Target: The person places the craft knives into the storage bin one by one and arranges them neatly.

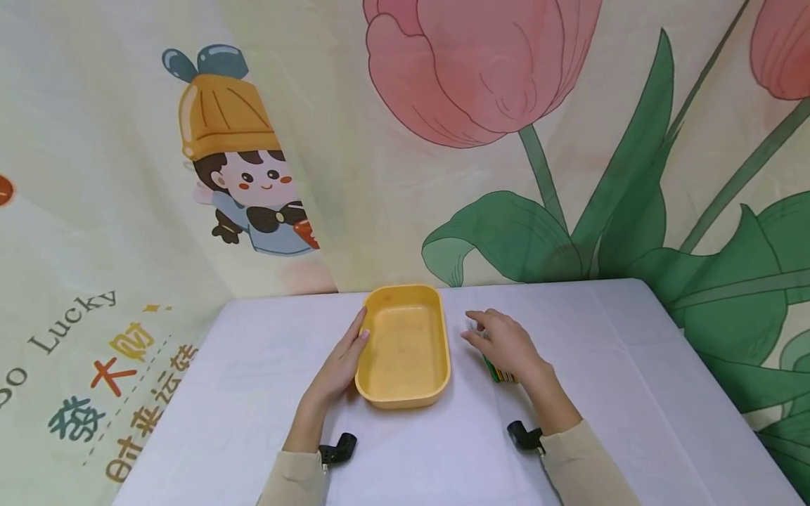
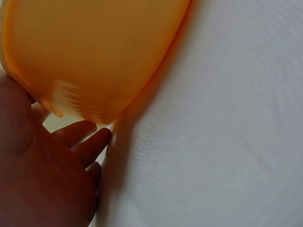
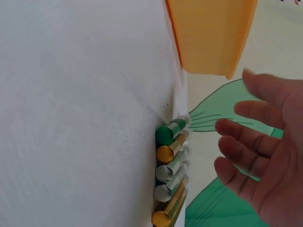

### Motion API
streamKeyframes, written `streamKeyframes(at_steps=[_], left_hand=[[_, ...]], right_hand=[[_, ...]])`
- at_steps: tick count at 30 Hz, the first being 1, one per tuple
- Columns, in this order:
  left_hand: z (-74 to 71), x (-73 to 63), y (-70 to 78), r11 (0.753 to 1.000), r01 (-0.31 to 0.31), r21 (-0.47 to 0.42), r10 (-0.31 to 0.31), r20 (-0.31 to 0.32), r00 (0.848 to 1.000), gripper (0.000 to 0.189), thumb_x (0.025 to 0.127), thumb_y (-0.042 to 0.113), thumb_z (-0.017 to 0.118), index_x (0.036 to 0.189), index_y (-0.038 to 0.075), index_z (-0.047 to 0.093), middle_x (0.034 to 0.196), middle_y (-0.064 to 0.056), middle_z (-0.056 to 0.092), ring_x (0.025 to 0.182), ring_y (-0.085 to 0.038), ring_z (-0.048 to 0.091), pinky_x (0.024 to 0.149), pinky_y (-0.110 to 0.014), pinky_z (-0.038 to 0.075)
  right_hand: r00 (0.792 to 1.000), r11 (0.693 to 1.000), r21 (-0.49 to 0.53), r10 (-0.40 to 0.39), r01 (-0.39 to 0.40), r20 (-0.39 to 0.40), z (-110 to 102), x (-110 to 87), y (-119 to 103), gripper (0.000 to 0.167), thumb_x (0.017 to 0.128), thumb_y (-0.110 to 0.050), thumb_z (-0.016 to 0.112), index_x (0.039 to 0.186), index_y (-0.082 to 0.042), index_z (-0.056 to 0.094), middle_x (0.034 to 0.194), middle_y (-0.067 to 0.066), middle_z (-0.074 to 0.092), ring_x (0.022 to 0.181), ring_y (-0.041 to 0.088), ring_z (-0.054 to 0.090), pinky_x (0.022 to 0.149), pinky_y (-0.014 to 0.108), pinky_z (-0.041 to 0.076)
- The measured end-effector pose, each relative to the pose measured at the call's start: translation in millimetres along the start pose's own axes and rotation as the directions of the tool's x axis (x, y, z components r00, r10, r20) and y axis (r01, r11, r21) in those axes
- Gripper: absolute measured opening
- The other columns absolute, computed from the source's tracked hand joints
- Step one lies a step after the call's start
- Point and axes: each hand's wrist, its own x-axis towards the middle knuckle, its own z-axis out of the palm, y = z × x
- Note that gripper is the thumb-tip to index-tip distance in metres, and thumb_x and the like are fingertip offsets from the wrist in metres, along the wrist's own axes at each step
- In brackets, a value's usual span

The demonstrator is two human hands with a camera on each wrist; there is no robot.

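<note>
A yellow rectangular tray [image 1: 405, 351] with rounded corners lies on the white table. My left hand [image 1: 342, 362] holds its left side, the thumb at the rim and the fingers against the outer wall. In the left wrist view the fingers [image 2: 92, 146] sit along the orange-looking wall. To the tray's right, my right hand [image 1: 506, 344] hovers with bent, spread fingers and nothing between them. Below it lies a row of several slim cylinders [image 3: 171, 172] with green, gold and silver ends. The hand hides part of the row in the head view; their exact kind cannot be told.
A white cloth covers the table [image 1: 601, 393]. Behind it hangs a backdrop [image 1: 354, 176] printed with tulips, leaves and a cartoon figure. Black wrist cameras sit on the left wrist [image 1: 342, 448] and right wrist [image 1: 524, 436].
</note>
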Motion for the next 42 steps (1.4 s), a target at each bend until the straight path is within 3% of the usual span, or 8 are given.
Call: streamKeyframes(at_steps=[4,8,15,19,23,28,32,42], left_hand=[[-0.4,0.2,0.8,1.000,-0.002,0.001,0.002,-0.001,1.000,0.058,0.113,0.046,0.034,0.167,0.035,0.017,0.174,0.009,0.015,0.163,-0.021,0.008,0.133,-0.051,0.006],[-0.7,0.3,4.4,1.000,0.019,-0.012,-0.019,0.014,1.000,0.057,0.114,0.041,0.034,0.168,0.034,0.015,0.175,0.009,0.013,0.163,-0.021,0.006,0.133,-0.051,0.005],[-7.1,-12.1,37.4,0.998,0.056,-0.017,-0.055,0.055,0.997,0.059,0.115,0.032,0.035,0.169,0.020,0.014,0.176,0.001,0.012,0.163,-0.025,0.007,0.133,-0.051,0.007],[-6.8,-13.3,40.7,0.998,0.064,-0.019,-0.062,0.055,0.997,0.059,0.115,0.032,0.035,0.169,0.021,0.014,0.176,0.002,0.012,0.163,-0.024,0.006,0.133,-0.051,0.007],[-5.8,-10.4,35.1,0.997,0.071,-0.026,-0.069,0.055,0.996,0.059,0.115,0.032,0.035,0.169,0.022,0.014,0.176,0.002,0.012,0.163,-0.023,0.006,0.133,-0.050,0.007],[-1.8,-3.1,14.9,0.997,0.064,-0.046,-0.062,0.036,0.997,0.058,0.115,0.036,0.035,0.169,0.028,0.014,0.175,0.006,0.011,0.163,-0.020,0.004,0.133,-0.049,0.003],[1.1,-0.8,2.9,0.999,0.038,-0.033,-0.038,0.014,0.999,0.058,0.114,0.043,0.035,0.167,0.036,0.016,0.174,0.011,0.014,0.163,-0.018,0.006,0.133,-0.050,0.004],[2.2,-1.0,1.4,0.999,0.029,-0.026,-0.030,-0.009,1.000,0.057,0.112,0.048,0.037,0.166,0.039,0.019,0.174,0.013,0.017,0.163,-0.018,0.009,0.133,-0.051,0.007]], right_hand=[[1.000,1.000,0.023,0.007,-0.008,0.027,2.8,3.4,-0.7,0.041,0.099,-0.024,0.073,0.137,-0.011,0.069,0.093,-0.001,0.067,0.080,0.016,0.058,0.073,0.033,0.055],[0.999,1.000,0.014,0.016,-0.017,0.043,5.6,4.8,-0.4,0.038,0.096,-0.019,0.076,0.133,-0.010,0.072,0.086,-0.002,0.065,0.077,0.016,0.056,0.072,0.032,0.053],[0.998,0.999,-0.014,0.049,-0.048,0.039,9.6,4.6,3.2,0.040,0.092,-0.016,0.081,0.130,-0.009,0.073,0.093,0.002,0.068,0.083,0.018,0.058,0.079,0.037,0.058],[0.995,0.996,-0.025,0.084,-0.083,0.051,12.2,4.0,5.0,0.039,0.090,-0.015,0.083,0.128,-0.010,0.075,0.098,0.004,0.070,0.085,0.018,0.059,0.085,0.040,0.060],[0.995,0.996,-0.034,0.084,-0.082,0.052,15.5,4.2,5.2,0.033,0.089,-0.012,0.083,0.121,-0.010,0.078,0.102,0.005,0.072,0.088,0.019,0.061,0.088,0.041,0.061],[0.997,0.997,-0.069,0.051,-0.046,0.063,19.1,4.1,4.2,0.029,0.089,-0.011,0.083,0.117,-0.011,0.079,0.111,0.007,0.075,0.101,0.021,0.066,0.095,0.044,0.060],[0.996,0.996,-0.083,0.037,-0.030,0.078,21.2,3.9,3.8,0.027,0.090,-0.010,0.081,0.117,-0.012,0.080,0.113,0.007,0.075,0.102,0.021,0.068,0.092,0.042,0.060],[0.996,0.997,-0.072,-0.001,0.008,0.091,21.1,1.9,-2.4,0.020,0.095,-0.008,0.075,0.114,-0.009,0.081,0.115,0.008,0.077,0.109,0.025,0.069,0.094,0.045,0.060]])
